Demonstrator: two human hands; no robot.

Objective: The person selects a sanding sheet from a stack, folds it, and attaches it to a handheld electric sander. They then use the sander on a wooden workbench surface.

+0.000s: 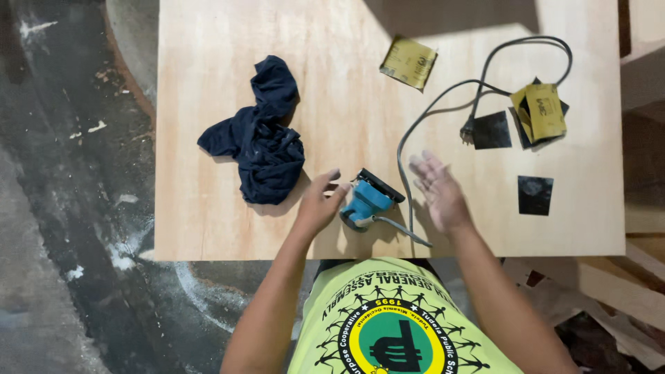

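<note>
A pale plywood desk (208, 228) fills most of the view, set over a dark, dusty floor (62, 208). On its left half lies a crumpled dark blue cloth (260, 138). Near the front edge, between both hands, sits a small blue electric sander (367, 201), tipped on its side with its black base plate turned up and away; its grey cable (443, 97) loops across the right half to a plug (468, 129). The left hand (318, 204) rests its fingers, loosely curved and slightly apart, against the sander's left side, touching but not clamped on it. The right hand (436, 190) hovers just right of the tool, palm open, fingers spread and holding nothing. Scattered beyond are yellow-backed sandpaper pieces (409, 62) and smaller black squares of abrasive (535, 194). To handle the sander well, a firm grip around its body by one hand seems wise, with the cable kept clear of the base plate.
</note>
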